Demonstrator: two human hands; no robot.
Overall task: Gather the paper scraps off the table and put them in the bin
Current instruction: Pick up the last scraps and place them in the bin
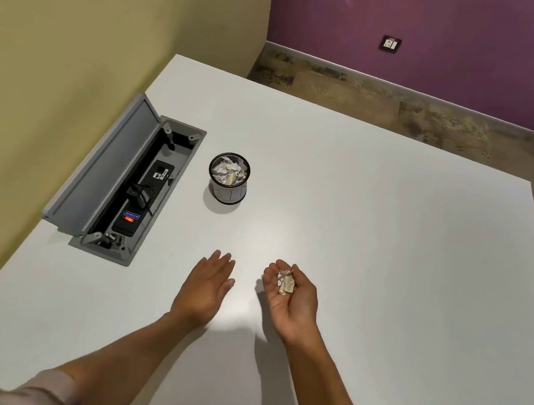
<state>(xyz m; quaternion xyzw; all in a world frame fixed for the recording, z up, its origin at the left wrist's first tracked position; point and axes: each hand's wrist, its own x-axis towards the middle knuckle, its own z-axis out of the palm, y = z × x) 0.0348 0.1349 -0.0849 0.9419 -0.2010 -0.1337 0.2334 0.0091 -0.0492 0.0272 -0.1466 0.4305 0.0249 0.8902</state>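
Now our right hand [293, 296] cups the paper scraps [285, 283], left hand [208, 285] flat and empty; the bin [228, 178] sits ahead-left of that grip.

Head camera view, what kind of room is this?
Probably an office or meeting room: a large white table with an open grey built-in power socket box, a small bin of crumpled paper, and a wall socket.

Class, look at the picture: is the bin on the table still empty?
No, the bin already holds crumpled paper up to near its rim.
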